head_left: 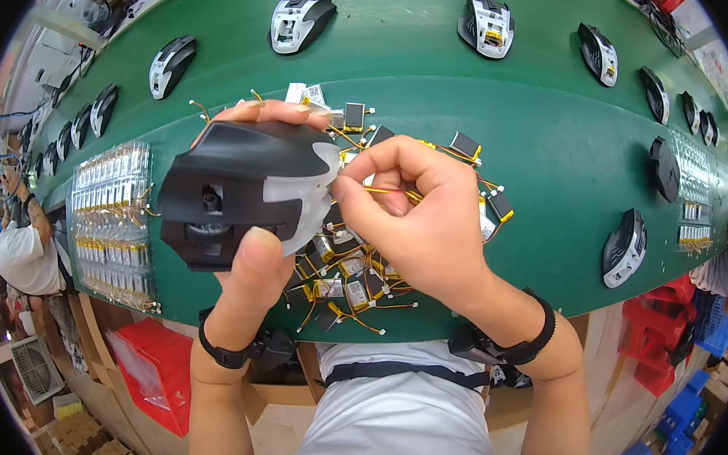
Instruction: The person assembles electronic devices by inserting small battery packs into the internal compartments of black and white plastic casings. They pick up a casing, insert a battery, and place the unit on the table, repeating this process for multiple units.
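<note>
My left hand (253,283) holds a black computer mouse (236,166), with the thumb on its near side and fingers over its far side. A translucent white section (293,201) faces my right hand. My right hand (433,224) has its thumb and forefinger pinched at that white end. Thin red and yellow wires (384,191) run through the fingers; the tip between them is hidden. Beneath both hands lies a loose heap of small battery packs (357,292) with coloured leads and white plugs.
Several part-open mice stand along the green table (546,199), including one mouse (626,248) at right. Clear trays of batteries lie left (112,225) and right (691,180). Red bins (151,373) stand below the table. Another person (28,252) is at the far left.
</note>
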Available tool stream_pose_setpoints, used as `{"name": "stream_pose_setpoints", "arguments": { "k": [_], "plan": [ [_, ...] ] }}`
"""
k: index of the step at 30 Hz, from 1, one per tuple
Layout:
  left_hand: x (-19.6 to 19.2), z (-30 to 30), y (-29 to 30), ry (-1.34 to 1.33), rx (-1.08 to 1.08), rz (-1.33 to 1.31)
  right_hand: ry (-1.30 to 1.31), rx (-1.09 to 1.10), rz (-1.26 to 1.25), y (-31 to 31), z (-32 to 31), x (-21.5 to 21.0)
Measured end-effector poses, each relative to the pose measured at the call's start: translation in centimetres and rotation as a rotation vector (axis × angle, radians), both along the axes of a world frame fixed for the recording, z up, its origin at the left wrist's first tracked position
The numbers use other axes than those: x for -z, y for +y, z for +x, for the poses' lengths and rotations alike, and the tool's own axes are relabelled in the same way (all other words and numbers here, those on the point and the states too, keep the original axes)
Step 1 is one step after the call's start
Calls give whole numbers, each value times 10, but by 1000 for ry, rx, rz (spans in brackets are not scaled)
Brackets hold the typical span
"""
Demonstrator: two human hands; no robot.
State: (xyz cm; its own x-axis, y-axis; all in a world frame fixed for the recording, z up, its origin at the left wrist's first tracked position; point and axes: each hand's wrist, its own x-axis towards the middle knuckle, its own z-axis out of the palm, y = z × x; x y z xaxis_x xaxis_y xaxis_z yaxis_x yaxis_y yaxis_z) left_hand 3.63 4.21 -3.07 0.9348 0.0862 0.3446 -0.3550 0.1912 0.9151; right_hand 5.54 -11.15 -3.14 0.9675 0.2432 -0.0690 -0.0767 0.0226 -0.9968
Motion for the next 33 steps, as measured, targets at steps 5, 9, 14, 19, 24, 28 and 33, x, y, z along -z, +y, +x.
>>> {"name": "stream_pose_setpoints", "arguments": {
  "k": [5, 9, 14, 19, 24, 28, 33],
  "plan": [
    [0, -4, 5, -18, 13, 145, -83, 36, -66, -3, -2, -3],
    [-2, -6, 2, -30, 49, 109, -22, -9, 21, -5, -2, -3],
    [2, 1, -4, -4, 110, -49, -54, -25, 48, -7, 0, 1],
    [3, 8, 7, 143, 267, -458, -380, -10, -170, -17, 6, -3],
    [6, 13, 11, 348, 358, -578, -834, -29, -355, -16, 7, -5],
    [6, 12, 15, 405, 325, -507, -1050, -27, -479, -14, 6, -7],
    [9, 10, 12, 447, 262, -541, -1258, -102, -598, -15, 11, -13]
  ]
}}
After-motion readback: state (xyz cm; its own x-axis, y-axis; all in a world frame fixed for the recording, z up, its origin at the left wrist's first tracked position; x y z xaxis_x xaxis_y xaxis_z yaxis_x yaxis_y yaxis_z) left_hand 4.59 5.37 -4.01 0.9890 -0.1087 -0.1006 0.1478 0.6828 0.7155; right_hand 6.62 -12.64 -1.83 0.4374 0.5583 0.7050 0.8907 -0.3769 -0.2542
